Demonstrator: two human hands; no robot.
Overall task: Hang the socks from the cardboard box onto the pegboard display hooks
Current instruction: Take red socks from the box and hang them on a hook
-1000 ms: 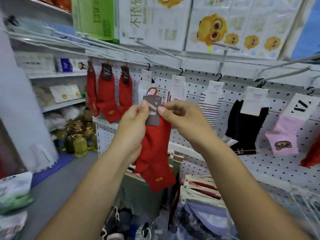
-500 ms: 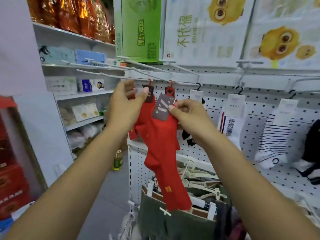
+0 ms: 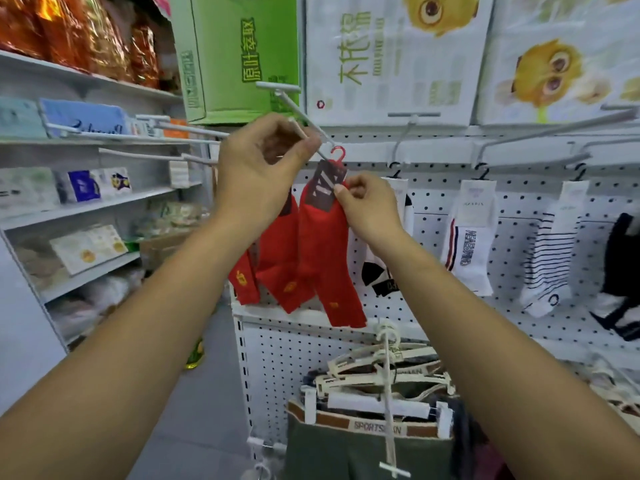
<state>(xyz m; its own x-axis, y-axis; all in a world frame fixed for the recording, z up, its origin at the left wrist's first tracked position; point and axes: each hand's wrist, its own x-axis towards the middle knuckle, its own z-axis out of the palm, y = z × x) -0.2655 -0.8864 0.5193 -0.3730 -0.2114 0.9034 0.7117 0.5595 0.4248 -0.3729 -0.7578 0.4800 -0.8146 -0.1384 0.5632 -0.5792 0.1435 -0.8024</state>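
Sock (image 3: 322,258) hanger (image 3: 338,153) at hook (image 3: 323,155), beside red pairs (image 3: 277,261).

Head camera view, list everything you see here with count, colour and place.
held red sock: one, red with dark card, its red hanger at the display hook's tip
display hook: one, white, juts out from the pegboard top
hanging red socks: at least two, red, behind the held one
pegboard: one, white with dark holes, centre and right
white socks: three, white with dark stripes or patches, right of the red ones
black sock: one, black, far right
green box: one, green, above the pegboard
white cartons: two, white with yellow cartoon, top right
clip hangers: several, beige, bottom centre
left hand: one, pinches the display hook
right hand: one, pinches the held red sock's card
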